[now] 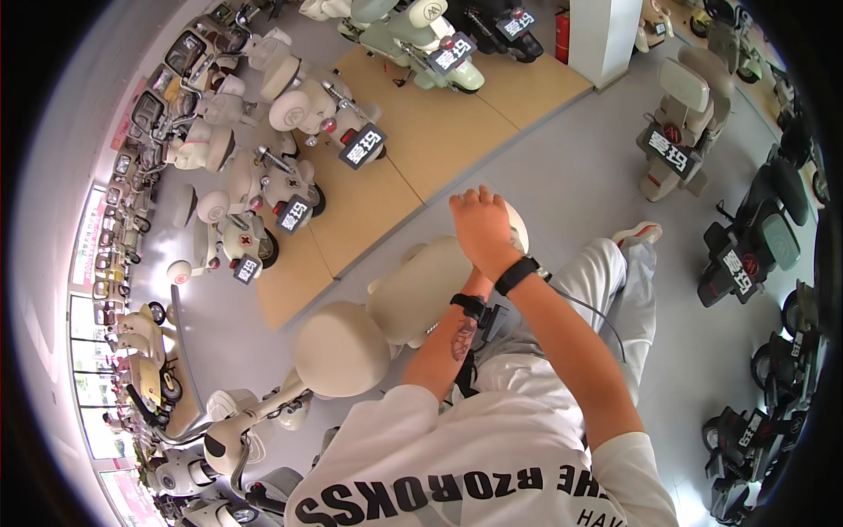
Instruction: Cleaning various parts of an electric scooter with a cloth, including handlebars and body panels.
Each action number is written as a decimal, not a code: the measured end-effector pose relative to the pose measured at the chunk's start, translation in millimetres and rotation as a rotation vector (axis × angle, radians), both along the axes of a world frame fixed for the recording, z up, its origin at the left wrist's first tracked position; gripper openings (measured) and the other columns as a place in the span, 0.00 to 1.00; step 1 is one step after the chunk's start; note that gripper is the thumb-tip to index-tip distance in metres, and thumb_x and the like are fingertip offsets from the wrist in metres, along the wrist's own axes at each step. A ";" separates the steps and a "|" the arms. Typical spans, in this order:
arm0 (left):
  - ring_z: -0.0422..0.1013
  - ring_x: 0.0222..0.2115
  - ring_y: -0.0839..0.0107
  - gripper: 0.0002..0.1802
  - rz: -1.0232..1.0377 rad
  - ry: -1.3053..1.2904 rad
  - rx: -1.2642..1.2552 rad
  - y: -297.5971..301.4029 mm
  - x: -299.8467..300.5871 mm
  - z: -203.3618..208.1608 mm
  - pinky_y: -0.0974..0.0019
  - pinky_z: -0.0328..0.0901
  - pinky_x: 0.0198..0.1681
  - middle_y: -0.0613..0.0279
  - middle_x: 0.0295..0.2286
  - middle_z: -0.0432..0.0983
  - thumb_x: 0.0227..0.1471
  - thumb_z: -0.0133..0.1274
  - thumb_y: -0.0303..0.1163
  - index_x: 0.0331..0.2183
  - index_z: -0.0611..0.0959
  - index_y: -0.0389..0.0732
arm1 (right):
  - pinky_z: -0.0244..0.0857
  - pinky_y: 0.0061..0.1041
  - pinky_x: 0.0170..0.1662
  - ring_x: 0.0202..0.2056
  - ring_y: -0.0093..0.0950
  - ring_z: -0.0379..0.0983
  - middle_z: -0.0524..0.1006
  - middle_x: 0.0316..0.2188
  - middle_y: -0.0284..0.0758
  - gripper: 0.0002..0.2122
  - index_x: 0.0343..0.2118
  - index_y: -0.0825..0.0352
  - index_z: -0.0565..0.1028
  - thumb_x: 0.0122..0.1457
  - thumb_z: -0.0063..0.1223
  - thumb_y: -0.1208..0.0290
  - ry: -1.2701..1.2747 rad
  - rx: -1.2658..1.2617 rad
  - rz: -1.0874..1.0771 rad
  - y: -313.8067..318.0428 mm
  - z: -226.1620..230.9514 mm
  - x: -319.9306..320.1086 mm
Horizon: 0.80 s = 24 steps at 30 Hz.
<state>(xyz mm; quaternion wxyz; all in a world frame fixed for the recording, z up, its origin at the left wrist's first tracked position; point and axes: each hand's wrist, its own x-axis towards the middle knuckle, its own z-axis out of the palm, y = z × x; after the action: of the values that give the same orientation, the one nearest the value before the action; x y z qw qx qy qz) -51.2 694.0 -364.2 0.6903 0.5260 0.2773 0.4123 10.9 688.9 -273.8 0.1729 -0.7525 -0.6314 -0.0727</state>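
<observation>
Our right hand [485, 230], fingers bent, covers our left hand [479, 281] near a cream seat [417, 297]. What either grips, we cannot tell.

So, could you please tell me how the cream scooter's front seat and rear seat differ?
The front seat is broad and roundish; the rear seat is more elongated. The front seat shows nearly whole, while the left forearm partly hides the rear seat. The front seat lies farther from the right hand than the rear seat. Both are cream.
</observation>
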 end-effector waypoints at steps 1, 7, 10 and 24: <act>0.55 0.61 0.42 0.28 -0.034 -0.042 -0.103 -5.4 -1.6 -3.0 0.49 0.48 0.66 0.41 0.59 0.62 0.66 0.33 0.39 0.59 0.67 0.30 | 0.68 0.37 0.51 0.55 0.42 0.71 0.77 0.46 0.39 0.16 0.48 0.62 0.75 0.56 0.53 0.72 -0.032 -0.035 -0.034 2.3 -1.3 -4.7; 0.53 0.63 0.42 0.29 -0.183 -0.186 -0.464 -21.8 -15.0 2.6 0.49 0.47 0.66 0.40 0.61 0.58 0.66 0.33 0.39 0.60 0.64 0.30 | 0.63 0.42 0.58 0.58 0.47 0.67 0.74 0.52 0.43 0.17 0.49 0.62 0.75 0.55 0.53 0.73 0.021 0.097 -0.015 -13.1 -13.3 -7.3; 0.52 0.63 0.42 0.29 -0.209 -0.224 -0.569 -41.8 -16.7 3.6 0.49 0.46 0.66 0.40 0.62 0.56 0.66 0.33 0.39 0.61 0.62 0.30 | 0.61 0.47 0.60 0.59 0.50 0.65 0.72 0.55 0.45 0.18 0.49 0.61 0.75 0.53 0.54 0.74 0.047 0.234 0.018 -21.3 -20.4 -1.7; 0.36 0.68 0.40 0.41 0.347 0.623 0.266 -62.2 45.5 32.7 0.48 0.35 0.69 0.33 0.67 0.33 0.64 0.41 0.39 0.66 0.43 0.28 | 0.71 0.33 0.45 0.43 0.42 0.77 0.77 0.47 0.45 0.16 0.50 0.66 0.74 0.59 0.47 0.79 1.032 0.418 -0.314 -98.9 -16.6 77.0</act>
<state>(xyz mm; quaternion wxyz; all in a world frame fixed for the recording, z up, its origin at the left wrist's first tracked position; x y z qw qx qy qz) -5.7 631.8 -331.5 0.4184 0.6563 0.5028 0.3760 87.9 590.0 -290.4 0.5906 -0.7250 -0.3183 0.1555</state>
